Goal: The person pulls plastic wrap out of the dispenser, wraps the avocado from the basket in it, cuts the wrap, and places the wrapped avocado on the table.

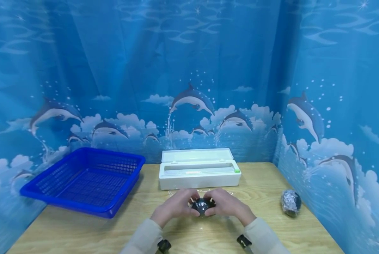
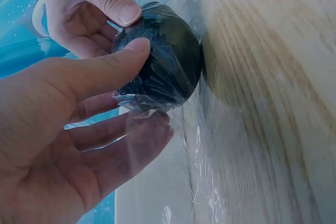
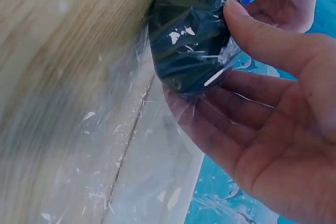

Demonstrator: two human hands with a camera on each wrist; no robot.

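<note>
A dark, rounded object [image 1: 202,207] in clear cling film [image 3: 92,145] is between both hands, just over the table in front of the white box. My left hand [image 1: 177,205] holds its left side, thumb [image 2: 118,66] on the surface and fingers [image 2: 134,148] under the film. From the right, my right hand [image 1: 226,205] grips it the same way, with the thumb [image 3: 257,32] pressed on the wrapped side and the fingers beneath. Both thumb tips are close together on the object. Loose film spreads from it over the tabletop toward the box.
The white cling film box [image 1: 199,182], lid raised, stands behind the hands with a green piece [image 1: 237,171] at its right end. A blue plastic basket [image 1: 113,208] is at the left. Another film-wrapped dark object [image 1: 291,203] lies near the table's [image 1: 262,225] right edge.
</note>
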